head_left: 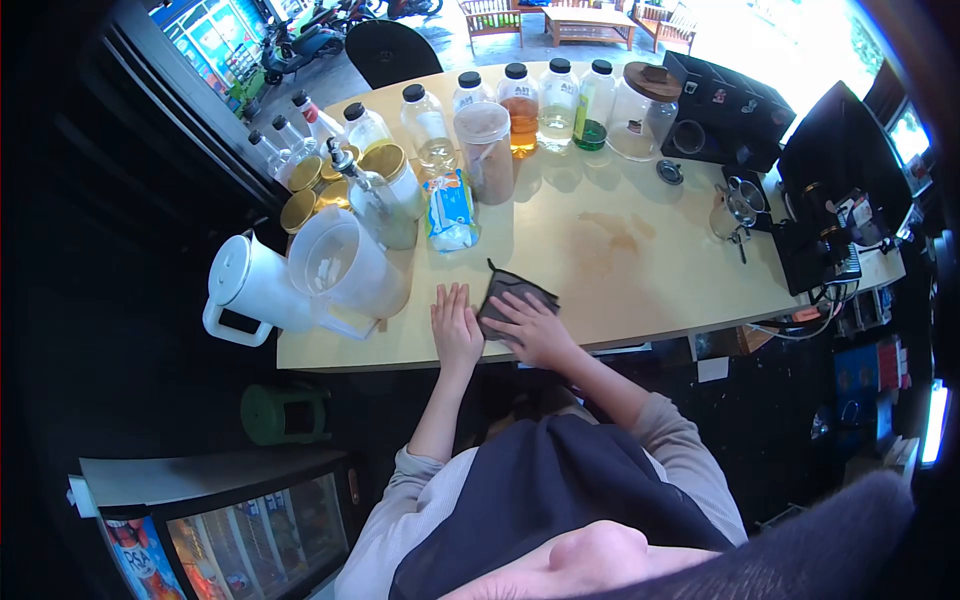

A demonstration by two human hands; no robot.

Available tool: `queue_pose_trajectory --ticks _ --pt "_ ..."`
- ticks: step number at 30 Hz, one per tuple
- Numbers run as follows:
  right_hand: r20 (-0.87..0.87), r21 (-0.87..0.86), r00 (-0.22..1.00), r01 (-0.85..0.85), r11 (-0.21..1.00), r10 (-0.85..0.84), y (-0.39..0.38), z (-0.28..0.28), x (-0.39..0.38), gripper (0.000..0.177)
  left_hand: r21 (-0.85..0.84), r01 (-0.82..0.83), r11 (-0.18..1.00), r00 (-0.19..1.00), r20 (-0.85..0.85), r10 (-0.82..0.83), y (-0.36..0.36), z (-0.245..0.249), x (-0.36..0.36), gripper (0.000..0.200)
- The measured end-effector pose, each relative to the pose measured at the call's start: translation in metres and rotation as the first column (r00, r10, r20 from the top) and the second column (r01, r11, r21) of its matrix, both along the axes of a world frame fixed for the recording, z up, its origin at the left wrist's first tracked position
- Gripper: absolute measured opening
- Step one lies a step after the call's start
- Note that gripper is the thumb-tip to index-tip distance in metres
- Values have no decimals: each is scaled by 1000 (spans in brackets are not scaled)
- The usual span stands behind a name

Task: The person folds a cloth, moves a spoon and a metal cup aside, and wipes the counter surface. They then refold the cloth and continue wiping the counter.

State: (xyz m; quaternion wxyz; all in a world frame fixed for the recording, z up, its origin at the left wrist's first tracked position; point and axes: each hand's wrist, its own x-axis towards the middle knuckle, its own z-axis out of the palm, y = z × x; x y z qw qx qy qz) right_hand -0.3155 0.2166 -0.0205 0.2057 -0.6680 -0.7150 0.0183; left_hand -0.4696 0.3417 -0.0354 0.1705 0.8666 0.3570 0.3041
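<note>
Near the front edge of the pale table (pixel 690 270), my left hand (pixel 457 325) lies flat with its fingers stretched out, holding nothing. Just to its right is a folded dark grey cloth (pixel 508 289) with a small loop at its corner. My right hand (pixel 537 328) rests palm down on this cloth, fingers spread across it rather than wrapped round it. The underside of that hand is hidden. Beyond the hands sits a blue and white soft pack (pixel 450 208). A brownish wet smear (pixel 622 238) marks the tabletop to the right of the cloth.
On the left stand a white kettle (pixel 245 285), a clear plastic pitcher (pixel 345 270) and gold-lidded jars (pixel 392 175). Several black-capped bottles (pixel 522 115) line the back, beside a wooden-lidded glass jar (pixel 640 120). A monitor (pixel 845 165) and metal cups (pixel 738 205) are at right.
</note>
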Motion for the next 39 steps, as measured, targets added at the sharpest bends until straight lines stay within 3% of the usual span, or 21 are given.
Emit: queue_pose_trajectory --ticks 3,5,9,11,15,17,20,24,26,32,34,39 --pt "-8 -34 996 94 995 -94 -9 1 25 52 -25 -10 1000 1000 0 11 -2 1 0 44" --pt "-34 48 977 214 976 -212 6 1 34 51 -36 -4 999 1000 -25 3 -2 1 1 45" --pt "62 112 967 240 964 -247 51 -7 18 49 -9 -1 1000 1000 -2 1 -2 1 1 46" --pt "57 60 997 49 997 -52 58 -6 1 49 -10 0 1000 1000 10 0 0 -2 -1 46" --pt "60 -5 995 -86 996 86 27 -5 -15 50 -27 -1 1000 999 48 2 -2 3 -2 47" --pt "-105 -13 984 -145 989 143 1 1 -3 53 -27 -2 1000 999 51 4 -2 4 -3 47" --pt "-39 -74 997 -71 995 68 -19 2 36 52 -31 -6 1000 998 59 8 -1 3 -3 47" --pt "-87 -60 991 94 994 -99 9 -1 57 52 -39 -14 999 999 51 16 -3 5 -1 47" --pt "32 40 988 147 988 -148 40 -8 44 53 -47 -2 999 999 52 4 -3 6 0 47" --pt "77 -6 995 -70 998 70 38 -11 -1 47 -73 109 991 982 164 -96 5 -4 -5 48" --pt "-113 3 987 -111 994 110 8 -1 5 44 -100 125 987 977 184 -105 2 -2 -2 47" --pt "-244 -8 969 22 1000 -23 -74 7 54 38 -138 208 968 969 167 -184 -13 7 35 47"
